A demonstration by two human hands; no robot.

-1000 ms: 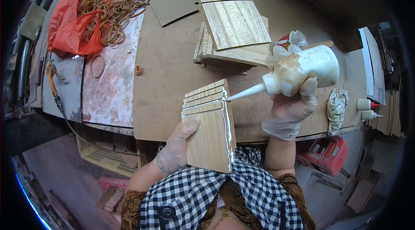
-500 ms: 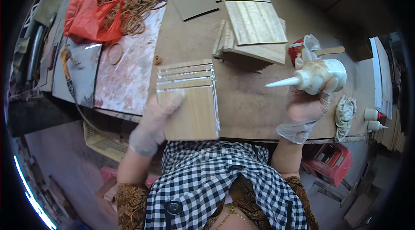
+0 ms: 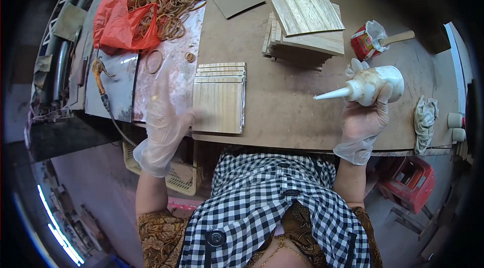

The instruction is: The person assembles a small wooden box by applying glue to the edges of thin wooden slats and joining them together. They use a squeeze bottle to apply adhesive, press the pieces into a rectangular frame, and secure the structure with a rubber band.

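Observation:
Several thin wooden panels (image 3: 218, 106) lie fanned in a stack near the table's front edge, with white glue along their right side. My left hand (image 3: 166, 122), in a thin clear glove, is open just left of the stack; its fingers point away from me and are a little blurred. Whether the thumb touches the stack I cannot tell. My gloved right hand (image 3: 364, 122) is wrapped around a white glue bottle (image 3: 387, 82), held tilted on its side over the table. Its narrow nozzle points left, and brownish smears mark its shoulder.
Beyond the bottle stand a second pile of wooden panels (image 3: 307, 11) and a red tub (image 3: 364, 42) with a wooden stick. A red plastic bag (image 3: 113, 21) of rubber bands lies far left, near a brush-like tool (image 3: 98, 79) with a cord. A crumpled cloth (image 3: 425, 122) lies at right.
My left hand has let go of the panel stack and moved left, its fingers spreading. The stack now lies flat on the table. The right hand still holds the glue bottle.

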